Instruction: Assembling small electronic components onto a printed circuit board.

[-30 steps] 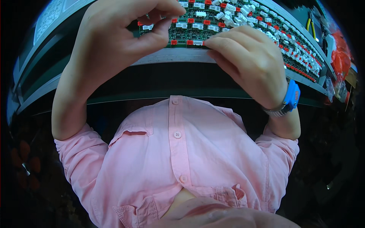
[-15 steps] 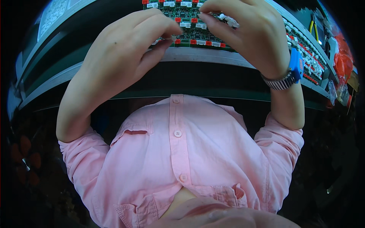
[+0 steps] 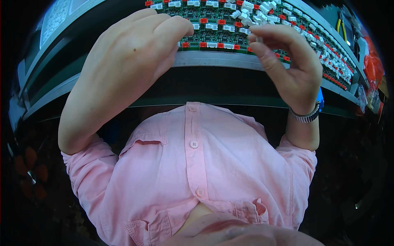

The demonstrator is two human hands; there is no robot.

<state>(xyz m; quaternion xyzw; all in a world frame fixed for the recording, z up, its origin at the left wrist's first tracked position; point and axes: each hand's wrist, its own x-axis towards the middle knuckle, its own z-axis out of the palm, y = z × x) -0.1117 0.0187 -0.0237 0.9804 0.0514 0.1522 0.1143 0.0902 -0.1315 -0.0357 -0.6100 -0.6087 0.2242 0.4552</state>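
A panel of green circuit boards (image 3: 213,36) with rows of red and white connectors lies at the far side. My left hand (image 3: 135,49) is curled over its left part, fingers pressed together. The fingertips are hidden, so I cannot see what they hold. Over the panel's near edge, my right hand (image 3: 293,61) brings thumb and forefinger together on a small whitish connector (image 3: 259,39), only partly visible. Loose white connectors (image 3: 256,16) lie heaped on the boards just beyond this hand.
A metal rail (image 3: 213,58) runs along the panel's near side. At the far left stands a tray of small white parts (image 3: 55,22). Yellow-handled pliers (image 3: 338,26) and a red plastic bag (image 3: 371,61) lie at the far right.
My right hand has moved right and nearer to me, uncovering the heap of white connectors. My left hand has shifted slightly left, its thumb now hidden beneath the fingers.
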